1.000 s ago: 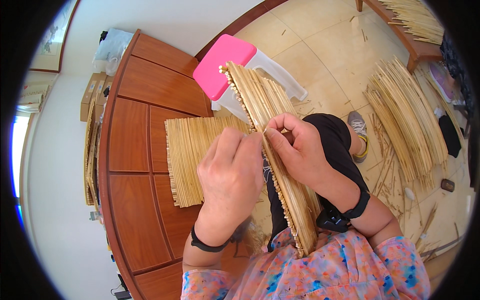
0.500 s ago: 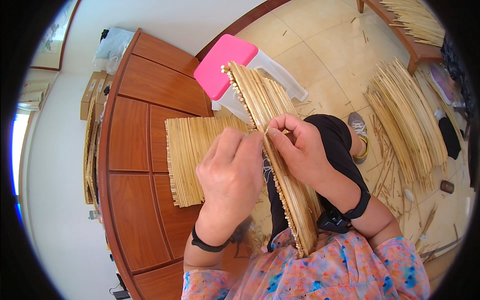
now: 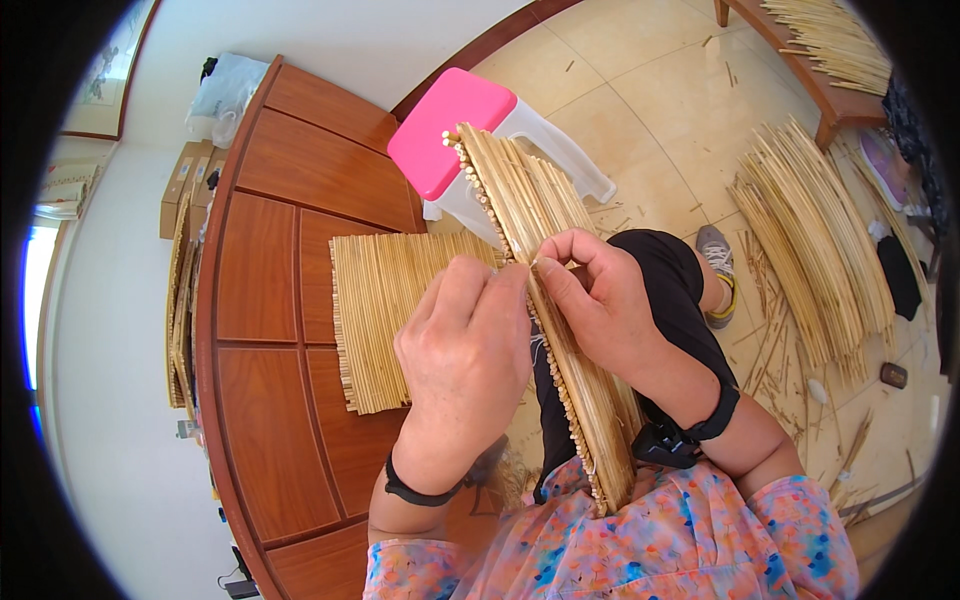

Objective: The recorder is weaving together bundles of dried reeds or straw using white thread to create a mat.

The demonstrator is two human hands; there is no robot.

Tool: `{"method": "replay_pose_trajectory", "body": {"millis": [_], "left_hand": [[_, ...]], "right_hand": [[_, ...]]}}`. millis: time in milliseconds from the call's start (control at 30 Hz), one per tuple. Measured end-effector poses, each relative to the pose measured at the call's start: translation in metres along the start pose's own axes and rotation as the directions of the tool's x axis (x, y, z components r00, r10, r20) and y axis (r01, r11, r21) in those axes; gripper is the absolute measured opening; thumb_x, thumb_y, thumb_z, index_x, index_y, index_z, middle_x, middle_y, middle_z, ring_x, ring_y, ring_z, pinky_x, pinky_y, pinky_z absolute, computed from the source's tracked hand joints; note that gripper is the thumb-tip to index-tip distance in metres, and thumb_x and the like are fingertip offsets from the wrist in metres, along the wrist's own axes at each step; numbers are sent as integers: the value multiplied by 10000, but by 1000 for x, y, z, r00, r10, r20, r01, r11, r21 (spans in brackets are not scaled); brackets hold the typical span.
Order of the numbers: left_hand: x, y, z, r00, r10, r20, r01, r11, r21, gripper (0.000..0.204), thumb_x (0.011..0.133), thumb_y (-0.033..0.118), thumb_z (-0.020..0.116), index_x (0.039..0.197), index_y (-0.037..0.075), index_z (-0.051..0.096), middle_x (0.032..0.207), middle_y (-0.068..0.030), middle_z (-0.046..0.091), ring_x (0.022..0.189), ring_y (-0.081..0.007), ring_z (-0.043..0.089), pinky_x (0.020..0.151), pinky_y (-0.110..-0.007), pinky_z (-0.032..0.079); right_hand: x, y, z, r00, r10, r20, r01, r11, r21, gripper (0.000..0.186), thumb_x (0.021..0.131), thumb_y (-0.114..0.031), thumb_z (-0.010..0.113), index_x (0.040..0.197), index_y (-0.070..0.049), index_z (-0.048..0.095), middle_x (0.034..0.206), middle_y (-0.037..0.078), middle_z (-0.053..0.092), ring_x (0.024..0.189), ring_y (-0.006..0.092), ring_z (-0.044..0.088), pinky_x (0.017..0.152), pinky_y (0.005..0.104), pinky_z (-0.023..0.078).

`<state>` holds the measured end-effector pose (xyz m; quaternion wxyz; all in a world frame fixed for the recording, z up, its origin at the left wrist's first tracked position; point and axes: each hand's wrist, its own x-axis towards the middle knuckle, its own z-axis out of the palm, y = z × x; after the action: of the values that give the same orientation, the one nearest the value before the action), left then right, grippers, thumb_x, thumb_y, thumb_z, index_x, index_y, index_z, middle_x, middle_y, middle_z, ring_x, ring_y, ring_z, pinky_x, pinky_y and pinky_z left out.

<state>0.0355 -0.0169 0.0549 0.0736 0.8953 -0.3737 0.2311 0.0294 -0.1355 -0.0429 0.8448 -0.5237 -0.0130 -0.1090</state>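
A mat of straw-coloured reed stalks [image 3: 585, 390] lies across my lap, its far end resting against the pink-topped stool [image 3: 450, 120]. The cut stalk ends form a row along its left edge. My left hand [image 3: 465, 345] is closed in a pinch at that edge, around the mat's middle. From the other side, my right hand [image 3: 605, 300] pinches at the same spot, thumb and forefinger together over the stalks. The fingertips of both hands nearly meet. Whatever is between them is too small or too hidden to name.
A second reed mat [image 3: 395, 320] leans against the reddish-brown wooden cabinet [image 3: 265, 270] on the left. On the tiled floor at right lies a big bundle of stalks [image 3: 815, 250] among loose bits. More stalks [image 3: 830, 40] rest on a wooden bench [image 3: 800, 85] at the far right.
My left hand has shifted very slightly to the right. The right hand and the mat look the same as before.
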Motion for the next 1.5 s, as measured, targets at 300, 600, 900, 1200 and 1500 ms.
{"method": "replay_pose_trajectory", "body": {"millis": [300, 600, 900, 1200, 1500], "left_hand": [[0, 1, -1, 1000, -9, 17, 9, 1000, 17, 165, 790, -38, 698, 940, 31, 696, 768, -83, 564, 620, -244, 590, 544, -343, 463], [0, -2, 1, 1000, -1, 2, 1, 1000, -31, 169, 789, -48, 695, 939, 30, 697, 779, -87, 570, 632, -244, 595, 546, -338, 466], [-1, -6, 1, 1000, -1, -4, 1, 999, -36, 155, 799, -45, 692, 937, 25, 701, 776, -93, 566, 625, -246, 587, 540, -334, 458], [-1, -7, -1, 1000, 2, 4, -2, 999, -50, 150, 808, -46, 693, 940, 24, 703, 764, -95, 550, 614, -242, 572, 532, -332, 449], [-1, -8, -2, 1000, 5, 2, -4, 998, -57, 155, 808, -55, 694, 946, 14, 705, 760, -99, 545, 607, -234, 563, 528, -330, 438]], "right_hand": [[2, -1, -3, 999, -19, 41, 19, 1000, 4, 97, 952, -48, 595, 978, 43, 614, 824, 43, 628, 739, 56, 577, 639, 226, 494], [2, -4, -5, 998, -7, 67, 6, 1000, 19, 112, 960, -63, 591, 984, 44, 613, 830, 42, 628, 748, 54, 567, 656, 229, 493], [2, -3, -5, 997, 10, 76, -12, 999, 30, 116, 961, -65, 589, 991, 45, 612, 842, 42, 629, 762, 58, 573, 666, 229, 499], [2, -3, -5, 996, 14, 90, -17, 999, 35, 120, 962, -67, 584, 997, 45, 610, 864, 43, 624, 776, 58, 573, 680, 228, 503], [2, -2, -5, 996, 24, 88, -26, 999, 25, 117, 961, -67, 586, 992, 43, 613, 853, 39, 625, 768, 54, 563, 669, 225, 491]]}}
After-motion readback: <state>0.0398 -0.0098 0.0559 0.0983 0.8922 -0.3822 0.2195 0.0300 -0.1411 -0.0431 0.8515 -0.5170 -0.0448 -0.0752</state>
